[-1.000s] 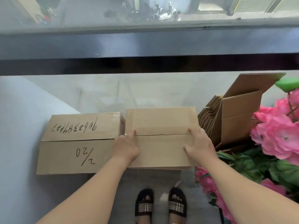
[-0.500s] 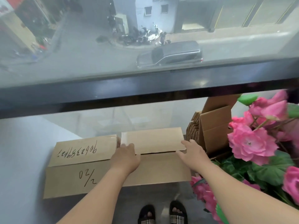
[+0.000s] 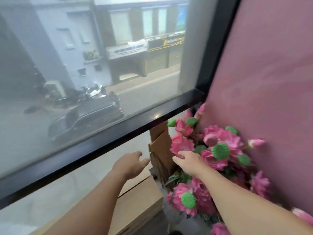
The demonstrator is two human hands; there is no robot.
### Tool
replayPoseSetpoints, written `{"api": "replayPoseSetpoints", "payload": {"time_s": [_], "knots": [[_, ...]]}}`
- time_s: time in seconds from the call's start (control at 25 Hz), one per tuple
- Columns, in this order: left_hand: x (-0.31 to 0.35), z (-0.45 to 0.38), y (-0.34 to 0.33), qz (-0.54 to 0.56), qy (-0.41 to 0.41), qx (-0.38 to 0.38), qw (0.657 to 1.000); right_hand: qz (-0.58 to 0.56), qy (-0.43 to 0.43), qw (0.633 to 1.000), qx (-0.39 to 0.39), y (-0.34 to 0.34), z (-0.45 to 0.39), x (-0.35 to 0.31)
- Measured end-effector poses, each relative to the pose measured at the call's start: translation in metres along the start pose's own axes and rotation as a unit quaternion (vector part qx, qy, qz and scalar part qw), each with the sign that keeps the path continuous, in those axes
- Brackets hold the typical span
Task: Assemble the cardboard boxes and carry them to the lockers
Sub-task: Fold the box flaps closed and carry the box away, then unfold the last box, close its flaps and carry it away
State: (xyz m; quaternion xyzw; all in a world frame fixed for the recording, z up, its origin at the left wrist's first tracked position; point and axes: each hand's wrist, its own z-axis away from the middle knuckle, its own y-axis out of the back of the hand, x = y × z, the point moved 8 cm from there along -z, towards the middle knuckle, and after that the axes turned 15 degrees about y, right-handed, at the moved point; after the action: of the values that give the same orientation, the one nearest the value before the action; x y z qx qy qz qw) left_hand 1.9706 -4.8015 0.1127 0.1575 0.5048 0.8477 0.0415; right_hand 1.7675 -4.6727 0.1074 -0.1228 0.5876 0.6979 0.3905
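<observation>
Both hands reach out with fingers loose and spread, and they hold nothing. The left hand [image 3: 130,164] hangs in the air just left of a stack of flat boxes [image 3: 160,160], not touching it. The right hand [image 3: 189,161] is on the other side of that stack, close to it, with its fingertips up against the pink flowers [image 3: 220,150]. I cannot tell if it touches the cardboard. The flat boxes stand on edge on the floor, long side going up, leaning in the corner below the black window frame [image 3: 105,139]. A made-up box [image 3: 138,202] lies on the floor under the left arm, closed on top, with its long side running from the bottom left up toward the stack. The flowers fill the space between the stack and the pink wall [image 3: 271,82].
</observation>
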Motion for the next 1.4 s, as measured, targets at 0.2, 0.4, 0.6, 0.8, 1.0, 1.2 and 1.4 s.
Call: {"api": "replayPoseSetpoints", "payload": {"time_s": [0.2,0.4,0.6,0.8,1.0,1.2,1.4], "knots": [[0.121,0.050,-0.004,-0.074,-0.164,-0.031,0.983,-0.041,-0.102,0.989,0.102,0.056,0.116,0.056],[0.251,0.128,-0.056,-0.137,-0.298,-0.077,0.942,-0.046,-0.213,0.953,0.208,0.104,0.259,0.133],[0.383,0.245,-0.140,-0.180,-0.418,-0.104,0.884,-0.090,-0.306,0.900,0.296,0.121,0.428,0.218],[0.489,0.404,-0.235,-0.238,-0.494,-0.145,0.823,-0.119,-0.400,0.835,0.357,0.115,0.605,0.300],[0.557,0.538,-0.326,-0.333,-0.591,-0.140,0.721,-0.142,-0.446,0.781,0.413,0.114,0.735,0.349],[0.618,0.633,-0.399,-0.352,-0.628,-0.176,0.672,-0.163,-0.503,0.721,0.449,0.112,0.842,0.407],[0.707,0.727,-0.475,-0.335,-0.673,-0.212,0.624,-0.182,-0.554,0.665,0.467,0.126,0.922,0.483]]}}
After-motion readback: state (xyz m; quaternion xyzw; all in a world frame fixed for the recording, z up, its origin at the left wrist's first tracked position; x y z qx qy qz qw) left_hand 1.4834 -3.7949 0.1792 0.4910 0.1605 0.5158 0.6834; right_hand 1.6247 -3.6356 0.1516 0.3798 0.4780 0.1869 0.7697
